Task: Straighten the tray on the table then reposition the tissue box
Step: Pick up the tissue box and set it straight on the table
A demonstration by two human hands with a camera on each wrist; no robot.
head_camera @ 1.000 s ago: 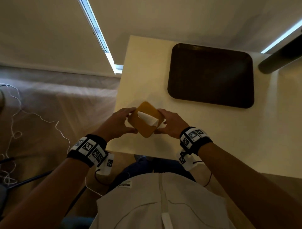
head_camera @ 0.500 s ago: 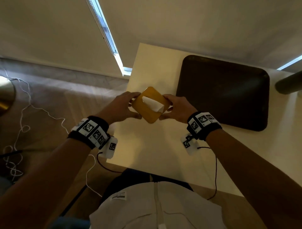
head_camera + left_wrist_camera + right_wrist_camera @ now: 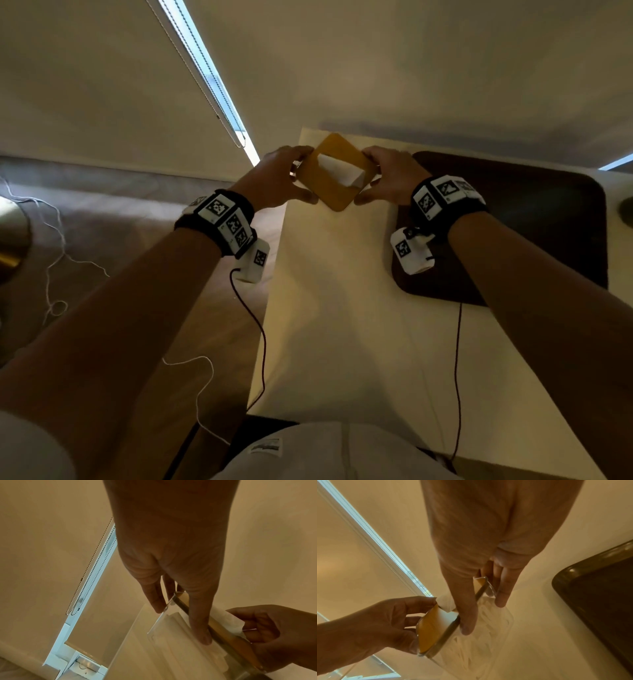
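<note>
The tissue box [image 3: 330, 185] has a yellow-brown lid, clear walls and a white tissue [image 3: 342, 170] sticking out of its slot. It is turned cornerwise near the far left corner of the pale table [image 3: 342, 308]. My left hand [image 3: 279, 178] grips its left side and my right hand [image 3: 387, 178] grips its right side. In the left wrist view the thumb and fingers [image 3: 199, 628] clasp the clear wall of the tissue box [image 3: 180, 642]. In the right wrist view the fingers straddle a corner of the tissue box [image 3: 433, 631]. The dark brown tray [image 3: 534, 222] lies square on the table to the right.
A roller blind with a bead chain [image 3: 89, 566] hangs behind the table, with a bright strip of window [image 3: 219, 78] beside it. White cord [image 3: 58, 240] trails over the floor on the left. A dark round object [image 3: 627, 210] sits at the right edge.
Both hands have carried the tissue box away from the near table edge to the far left corner. The tray has kept its place on the table.
</note>
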